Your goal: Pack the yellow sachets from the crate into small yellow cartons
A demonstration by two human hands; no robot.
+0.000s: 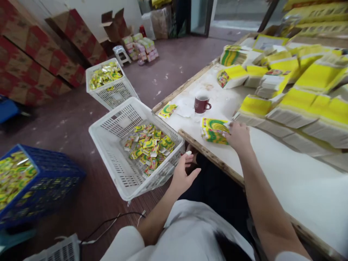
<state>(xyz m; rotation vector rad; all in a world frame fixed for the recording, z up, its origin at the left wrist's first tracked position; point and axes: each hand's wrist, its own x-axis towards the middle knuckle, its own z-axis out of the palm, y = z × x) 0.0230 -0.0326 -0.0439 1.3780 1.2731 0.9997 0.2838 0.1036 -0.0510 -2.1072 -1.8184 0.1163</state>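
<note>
My right hand (239,137) is over the white tabletop, its fingers closed at the right end of a small pile of flat yellow-and-green printed packets (214,130). How many it grips cannot be made out. My left hand (184,175) is held below the table edge, beside the white plastic crate (108,145); its thumb and fingers are apart and nothing is in it. A white cover sits on one of its fingertips. Inside that crate lies a loose heap of small yellow-green packets (149,145). Another flat packet (168,110) rests near the table's left edge.
A dark red mug (202,104) stands behind the pile. Stacks of yellow printed packaging (293,98) line the table's far right. A second white crate (108,87) and a blue crate (49,181), both with packets, are on the floor. A cable (114,219) lies there too.
</note>
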